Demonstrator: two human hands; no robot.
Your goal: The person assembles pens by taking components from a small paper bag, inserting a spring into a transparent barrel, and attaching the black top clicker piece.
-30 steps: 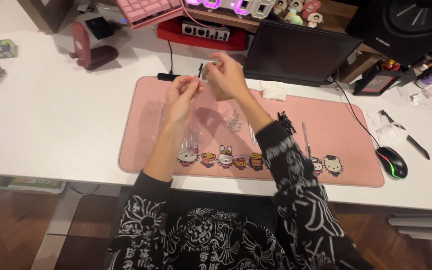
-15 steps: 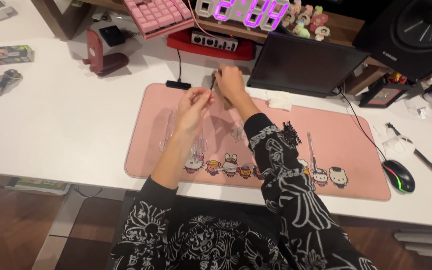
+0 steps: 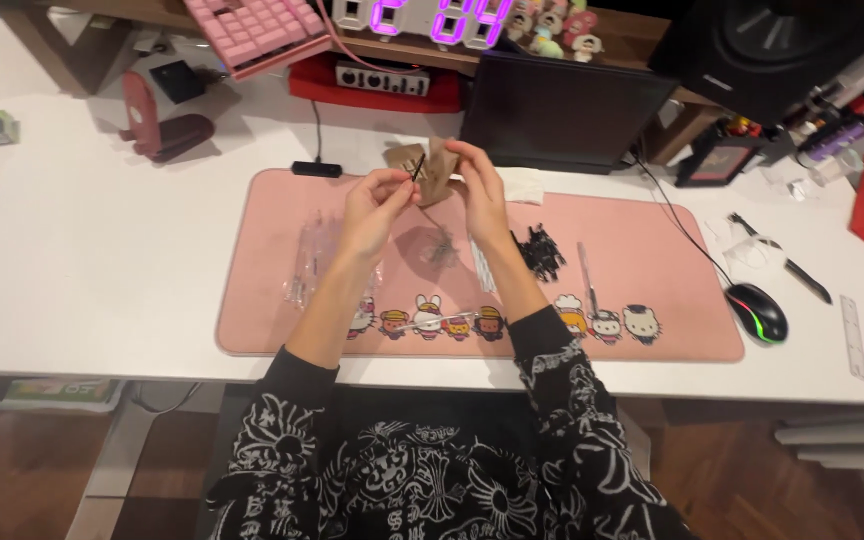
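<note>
We held both hands raised above the pink mat [image 3: 652,250] on the white desk [image 3: 82,260]. Our left hand [image 3: 377,205] had its fingers [image 3: 400,182] pinched narrow on one small black pin [image 3: 417,167]. Our right hand [image 3: 477,195] gripped one tan cardboard piece [image 3: 436,172], fingers closed around it. One pile of black pins [image 3: 539,250] lay on the mat beside our right wrist, one computer mouse [image 3: 758,313] further right.
</note>
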